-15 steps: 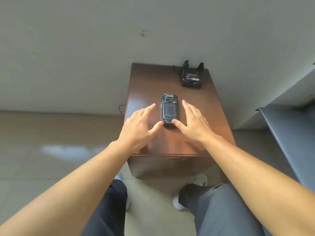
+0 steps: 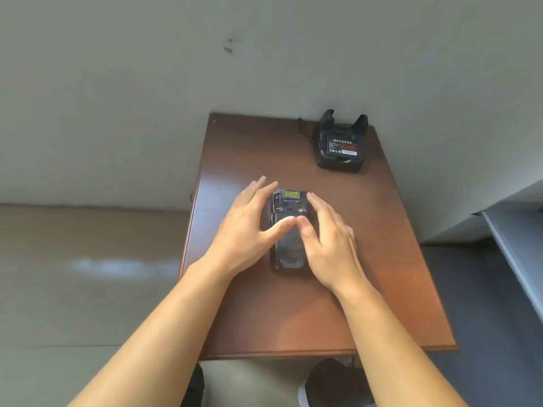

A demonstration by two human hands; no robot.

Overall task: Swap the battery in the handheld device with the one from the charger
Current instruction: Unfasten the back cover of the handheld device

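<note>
A black handheld device (image 2: 289, 205) lies face down in the middle of the brown table (image 2: 367, 304), its back cover up. My left hand (image 2: 246, 230) rests along its left side and my right hand (image 2: 329, 242) along its right side. Both thumbs press on the middle of the back cover, fingers spread. A black charger cradle (image 2: 339, 161) stands at the table's far right corner with a battery (image 2: 343, 146) lying in it, label up.
The small table stands against a white wall. A cable (image 2: 304, 127) runs from the charger off the back edge. A grey shelf edge (image 2: 514, 248) lies to the right. My shoe (image 2: 332, 383) shows below the table's near edge.
Both hands have moved forward over the device; the thumbs went from its near end to the middle of its back cover. The view has come closer to the table.
</note>
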